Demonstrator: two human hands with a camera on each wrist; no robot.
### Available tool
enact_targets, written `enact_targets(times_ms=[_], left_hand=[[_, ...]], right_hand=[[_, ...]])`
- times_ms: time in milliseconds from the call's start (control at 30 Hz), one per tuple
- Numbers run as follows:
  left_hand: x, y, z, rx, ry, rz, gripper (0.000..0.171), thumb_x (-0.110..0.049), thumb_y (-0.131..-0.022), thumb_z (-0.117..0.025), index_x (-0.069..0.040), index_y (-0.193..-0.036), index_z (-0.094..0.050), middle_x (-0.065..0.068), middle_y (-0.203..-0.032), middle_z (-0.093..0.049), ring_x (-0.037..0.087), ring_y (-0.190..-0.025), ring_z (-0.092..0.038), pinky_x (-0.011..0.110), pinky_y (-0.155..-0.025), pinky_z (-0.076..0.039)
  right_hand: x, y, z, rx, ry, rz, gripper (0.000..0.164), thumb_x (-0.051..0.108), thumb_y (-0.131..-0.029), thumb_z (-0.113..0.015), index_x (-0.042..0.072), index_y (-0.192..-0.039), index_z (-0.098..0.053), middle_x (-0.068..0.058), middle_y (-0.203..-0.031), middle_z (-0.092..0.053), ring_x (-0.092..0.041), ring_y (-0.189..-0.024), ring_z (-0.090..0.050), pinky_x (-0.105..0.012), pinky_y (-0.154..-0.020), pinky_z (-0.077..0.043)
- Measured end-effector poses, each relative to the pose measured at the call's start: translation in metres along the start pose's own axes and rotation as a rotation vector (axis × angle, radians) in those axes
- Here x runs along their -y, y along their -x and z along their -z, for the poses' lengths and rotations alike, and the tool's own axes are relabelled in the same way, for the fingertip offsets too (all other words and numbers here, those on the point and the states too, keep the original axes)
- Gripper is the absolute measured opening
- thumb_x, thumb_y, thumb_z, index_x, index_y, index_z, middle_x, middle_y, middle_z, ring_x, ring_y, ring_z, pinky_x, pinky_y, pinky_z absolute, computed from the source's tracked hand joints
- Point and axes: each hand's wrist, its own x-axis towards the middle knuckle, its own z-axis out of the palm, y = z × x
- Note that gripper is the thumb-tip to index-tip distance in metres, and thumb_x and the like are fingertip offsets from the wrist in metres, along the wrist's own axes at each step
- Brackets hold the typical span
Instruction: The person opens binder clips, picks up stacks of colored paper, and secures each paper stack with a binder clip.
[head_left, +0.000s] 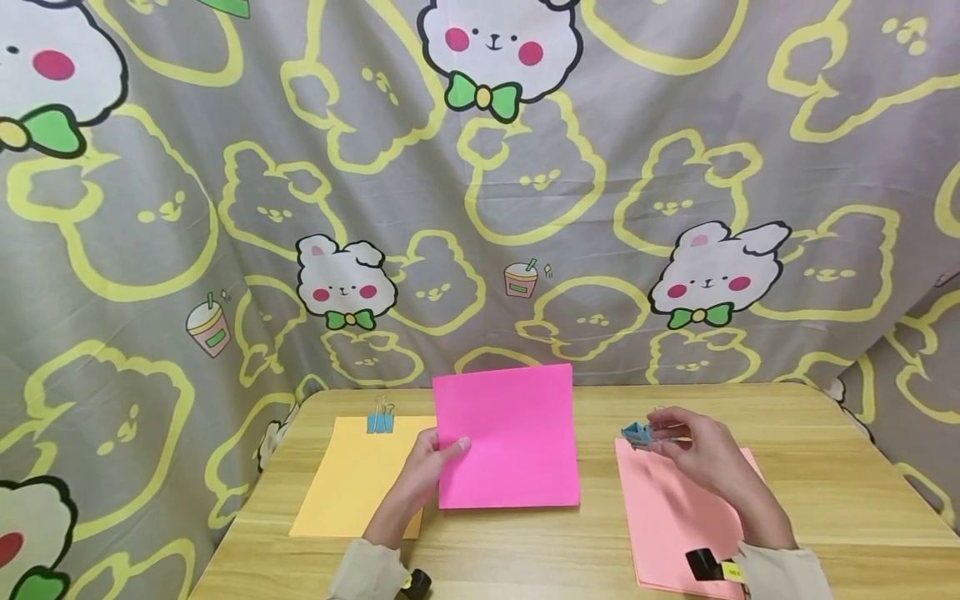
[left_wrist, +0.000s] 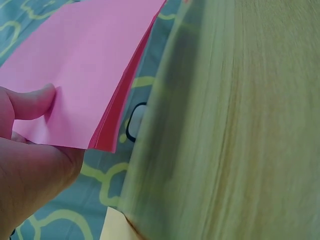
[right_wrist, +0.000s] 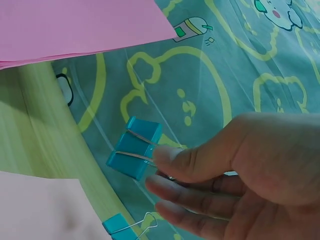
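Note:
My left hand (head_left: 431, 467) grips a small stack of bright pink paper (head_left: 510, 442) by its left edge, thumb on the front face. The stack is raised above the table, and its sheets fan apart slightly at one edge in the left wrist view. In my right hand (right_wrist: 215, 175), thumb and fingers pinch a blue binder clip (right_wrist: 134, 148) by its wire handles. That hand hovers over the top of a light pink paper stack (head_left: 652, 500). A second blue binder clip (right_wrist: 119, 227) sits on that stack's edge, mostly hidden by the hand in the head view.
On the left of the wooden table (head_left: 517, 558) lies a yellow-orange paper stack (head_left: 352, 483) with a blue binder clip (head_left: 380, 423) on its top edge. A grey patterned curtain (head_left: 487, 208) hangs right behind the table's far edge.

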Motion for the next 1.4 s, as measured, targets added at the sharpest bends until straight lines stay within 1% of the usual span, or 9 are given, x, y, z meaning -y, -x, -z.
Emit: enact_targets(times_ms=[200,300,533,700,900,1000,1067,1233,1400], left_hand=[[-0.0014,0.0013,0.0000,0.006,-0.005,-0.003,0.030,-0.009,-0.103,-0.060,0.010,-0.127,-0.060,0.015,-0.102,-0.073,0.020,-0.085,-0.069,0.032,-0.076,-0.055],[-0.0022,0.0019,-0.0001,0.017,-0.005,-0.005,0.031,-0.009,-0.103,-0.059,0.010,-0.128,-0.060,0.015,-0.103,-0.073,0.020,-0.085,-0.069,0.032,-0.076,-0.055],[-0.0017,0.0016,-0.0005,0.033,-0.014,-0.002,0.030,-0.008,-0.103,-0.059,0.009,-0.127,-0.059,0.015,-0.102,-0.073,0.020,-0.086,-0.069,0.032,-0.077,-0.055],[-0.0015,0.0014,-0.0004,0.038,-0.013,-0.004,0.029,-0.008,-0.103,-0.059,0.010,-0.126,-0.060,0.014,-0.101,-0.073,0.020,-0.085,-0.069,0.032,-0.077,-0.055],[-0.0013,0.0012,0.0005,0.047,-0.008,-0.014,0.030,-0.009,-0.104,-0.059,0.010,-0.126,-0.059,0.014,-0.100,-0.072,0.019,-0.085,-0.069,0.032,-0.075,-0.056],[-0.0005,0.0010,0.0005,0.044,-0.006,-0.012,0.030,-0.008,-0.103,-0.059,0.010,-0.127,-0.059,0.014,-0.100,-0.072,0.019,-0.084,-0.069,0.032,-0.075,-0.056],[-0.0002,0.0009,0.0000,0.042,-0.007,-0.010,0.030,-0.008,-0.103,-0.059,0.010,-0.127,-0.059,0.013,-0.100,-0.072,0.019,-0.085,-0.069,0.032,-0.076,-0.055],[0.0000,0.0010,-0.0009,0.049,-0.003,-0.007,0.030,-0.009,-0.103,-0.060,0.010,-0.127,-0.059,0.013,-0.100,-0.072,0.019,-0.085,-0.069,0.032,-0.076,-0.056],[-0.0001,0.0011,-0.0011,0.049,0.002,-0.006,0.030,-0.008,-0.103,-0.060,0.010,-0.127,-0.059,0.013,-0.101,-0.072,0.019,-0.085,-0.069,0.031,-0.076,-0.056]], right_hand=[[0.0001,0.0005,-0.0010,-0.011,-0.020,-0.009,0.039,-0.005,-0.087,-0.076,-0.005,-0.124,-0.065,-0.015,-0.109,-0.071,-0.030,-0.096,-0.071,-0.029,-0.077,-0.059],[0.0001,0.0013,-0.0005,-0.016,-0.004,-0.010,0.040,-0.004,-0.088,-0.075,-0.006,-0.127,-0.064,-0.017,-0.110,-0.071,-0.033,-0.098,-0.071,-0.034,-0.078,-0.060],[-0.0033,0.0023,0.0005,-0.035,0.037,-0.004,0.039,-0.003,-0.087,-0.076,-0.008,-0.124,-0.064,-0.020,-0.113,-0.068,-0.037,-0.101,-0.067,-0.043,-0.080,-0.059],[-0.0034,0.0017,0.0002,-0.053,0.050,0.012,0.039,-0.004,-0.086,-0.078,-0.009,-0.122,-0.064,-0.019,-0.112,-0.066,-0.032,-0.097,-0.063,-0.044,-0.080,-0.059],[-0.0006,-0.0010,0.0007,-0.055,0.050,-0.001,0.040,-0.004,-0.086,-0.078,-0.011,-0.122,-0.063,-0.013,-0.099,-0.066,-0.021,-0.085,-0.060,-0.040,-0.079,-0.059],[0.0009,-0.0013,0.0014,-0.046,0.046,-0.024,0.036,-0.001,-0.087,-0.078,-0.009,-0.120,-0.065,-0.009,-0.096,-0.067,-0.018,-0.084,-0.061,-0.037,-0.078,-0.060],[0.0016,-0.0011,0.0017,-0.045,0.043,-0.038,0.035,0.000,-0.087,-0.078,-0.007,-0.119,-0.066,-0.008,-0.096,-0.068,-0.017,-0.084,-0.062,-0.034,-0.078,-0.059],[0.0027,-0.0001,0.0024,-0.057,0.012,-0.045,0.036,0.003,-0.088,-0.079,-0.006,-0.120,-0.065,-0.014,-0.103,-0.070,-0.019,-0.088,-0.065,-0.024,-0.076,-0.057],[0.0039,0.0000,0.0040,-0.060,-0.063,-0.056,0.037,0.012,-0.089,-0.081,-0.004,-0.119,-0.066,-0.015,-0.108,-0.072,-0.016,-0.089,-0.069,-0.022,-0.073,-0.056]])
